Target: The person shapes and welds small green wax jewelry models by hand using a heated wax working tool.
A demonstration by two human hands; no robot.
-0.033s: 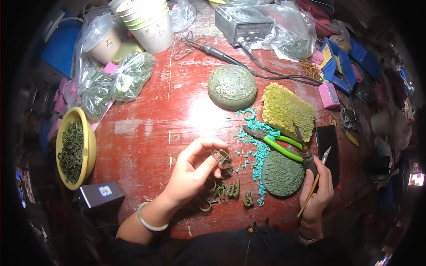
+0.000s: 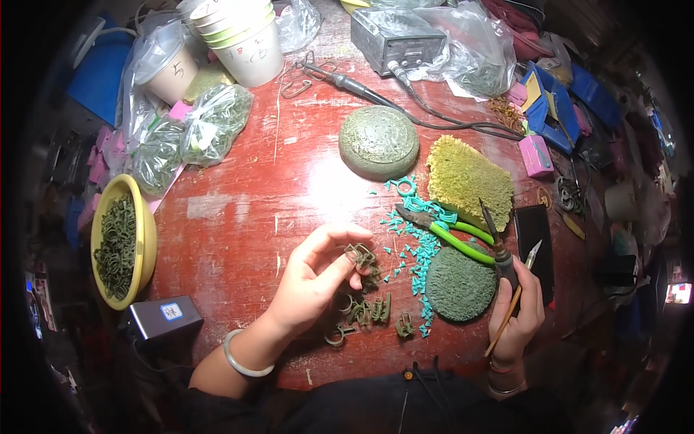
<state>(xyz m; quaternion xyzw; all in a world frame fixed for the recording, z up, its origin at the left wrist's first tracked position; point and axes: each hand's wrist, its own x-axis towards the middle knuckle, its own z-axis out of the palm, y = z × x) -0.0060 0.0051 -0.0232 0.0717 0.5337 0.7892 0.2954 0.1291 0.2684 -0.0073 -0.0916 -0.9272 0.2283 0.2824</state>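
Note:
My left hand (image 2: pixel 311 282) pinches a small dark green ring-shaped piece (image 2: pixel 359 254) between thumb and fingertips, just above the red table (image 2: pixel 238 210). More green ring pieces (image 2: pixel 361 312) lie below that hand. My right hand (image 2: pixel 517 307) grips a dark pointed tool (image 2: pixel 495 235) with its tip up, together with a thin wooden-handled blade (image 2: pixel 522 278). It rests beside a round dark green pad (image 2: pixel 459 286). Turquoise scraps (image 2: pixel 416 253) and green-handled pliers (image 2: pixel 448 233) lie between my hands.
A yellow-green sponge (image 2: pixel 470 177) and a round green disc (image 2: pixel 379 141) sit further back. A yellow bowl (image 2: pixel 148 239) of green rings stands left, with a small black box (image 2: pixel 163 318) below it. Bags (image 2: pixel 217 119), stacked paper cups (image 2: pixel 246 36) and a metal unit (image 2: pixel 394 36) stand behind.

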